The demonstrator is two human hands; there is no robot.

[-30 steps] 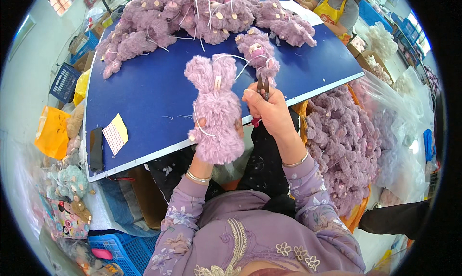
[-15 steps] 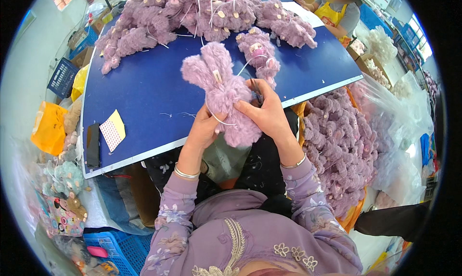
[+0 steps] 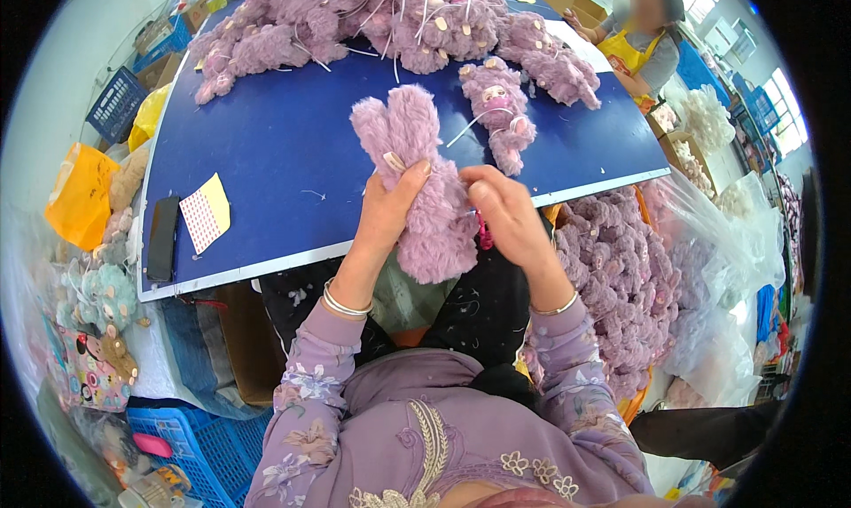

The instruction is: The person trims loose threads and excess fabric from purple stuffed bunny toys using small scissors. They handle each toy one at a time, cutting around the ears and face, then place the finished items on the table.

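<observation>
A fluffy lilac plush rabbit (image 3: 436, 233) hangs over the table's near edge, long ears up, its back toward me. My left hand (image 3: 388, 208) is closed around its left side, thumb pressed beside a small cream tag (image 3: 394, 161). At the toy's right side is my right hand (image 3: 507, 214), fingers curled and slightly blurred. From under that hand a pinkish-red piece (image 3: 484, 231) shows, seemingly the handle of small scissors; the rest is hidden by the fingers. Beyond, another lilac plush toy (image 3: 496, 109) lies face up with a white tie around it.
Lilac plush toys (image 3: 355, 16) are heaped along the far side of the blue table (image 3: 284, 153). A dark phone-like slab (image 3: 163, 239) and a sticker sheet (image 3: 206, 214) lie at left. A full sack of plush (image 3: 616, 277) stands right. A person in a yellow apron (image 3: 629, 51) sits far right.
The held rabbit has turned its back more toward me, and the white tie on it no longer shows. My left hand has moved up its body; my right hand has shifted right.
</observation>
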